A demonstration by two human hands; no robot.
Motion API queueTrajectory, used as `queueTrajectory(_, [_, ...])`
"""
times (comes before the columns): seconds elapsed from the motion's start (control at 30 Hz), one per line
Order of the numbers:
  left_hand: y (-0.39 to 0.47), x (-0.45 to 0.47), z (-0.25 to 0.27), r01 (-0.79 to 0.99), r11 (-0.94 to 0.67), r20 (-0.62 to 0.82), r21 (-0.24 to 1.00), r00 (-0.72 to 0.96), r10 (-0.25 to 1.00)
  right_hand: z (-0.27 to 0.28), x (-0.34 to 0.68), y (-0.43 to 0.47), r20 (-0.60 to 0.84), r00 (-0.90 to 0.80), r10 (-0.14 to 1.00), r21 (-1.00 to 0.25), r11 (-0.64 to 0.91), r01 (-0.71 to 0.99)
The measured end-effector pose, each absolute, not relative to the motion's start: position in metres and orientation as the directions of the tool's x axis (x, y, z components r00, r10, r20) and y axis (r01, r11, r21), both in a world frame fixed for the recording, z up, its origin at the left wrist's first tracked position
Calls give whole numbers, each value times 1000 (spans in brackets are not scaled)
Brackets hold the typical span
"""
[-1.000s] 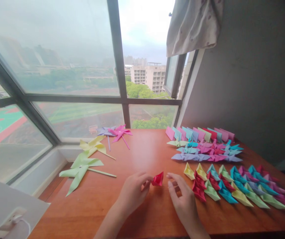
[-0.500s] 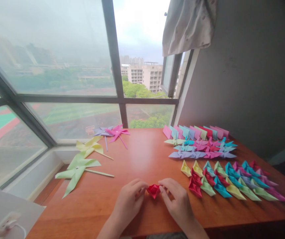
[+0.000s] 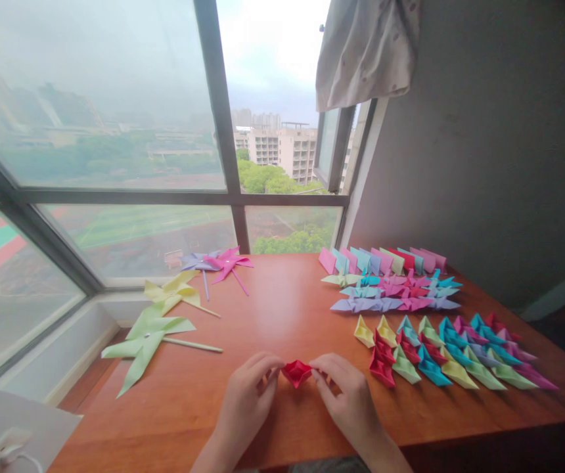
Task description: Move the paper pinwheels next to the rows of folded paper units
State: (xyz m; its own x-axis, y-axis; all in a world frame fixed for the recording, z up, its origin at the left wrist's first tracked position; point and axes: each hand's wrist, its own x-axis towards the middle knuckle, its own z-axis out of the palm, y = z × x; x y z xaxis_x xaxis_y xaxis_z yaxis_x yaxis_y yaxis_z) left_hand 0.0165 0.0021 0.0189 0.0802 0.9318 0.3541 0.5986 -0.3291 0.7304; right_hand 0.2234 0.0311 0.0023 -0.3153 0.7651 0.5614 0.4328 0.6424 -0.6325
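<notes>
Fingers (image 3: 269, 369) of the left hand (image 3: 246, 404) and right hand (image 3: 351, 401) pinch a small red folded paper piece (image 3: 296, 372) from 9 and 3 o'clock, low over the table (image 3: 282, 309); featherlight and easily creased, it looks best held by its stiff folded edges.

A room in a high-rise flat or dormitory: a wooden desk (image 3: 287, 309) stands against a large corner window (image 3: 115, 131) filling the upper left of the frame, looking down on apartment blocks, trees and a sports court. A cloth curtain (image 3: 366, 46) hangs bunched at top centre beside a plain grey wall (image 3: 484, 144).
</notes>
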Motion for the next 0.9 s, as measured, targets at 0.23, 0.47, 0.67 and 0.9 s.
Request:
queueTrajectory(0.23, [1, 19, 20, 601, -352, 365, 717, 107, 925, -1, 222, 31, 558, -330, 762, -623, 647, 440])
queueTrajectory(0.47, [1, 17, 16, 620, -349, 371, 703, 99, 923, -2, 222, 31, 569, -338, 750, -592, 659, 464])
queueTrajectory(0.67, [0, 14, 12, 600, -312, 374, 736, 24, 927, 4, 234, 23, 643, -292, 708, -535, 689, 489])
queueTrajectory(0.9, [1, 13, 11, 614, -329, 389, 717, 39, 920, 32, 319, 13, 730, -121, 672, -410, 572, 710])
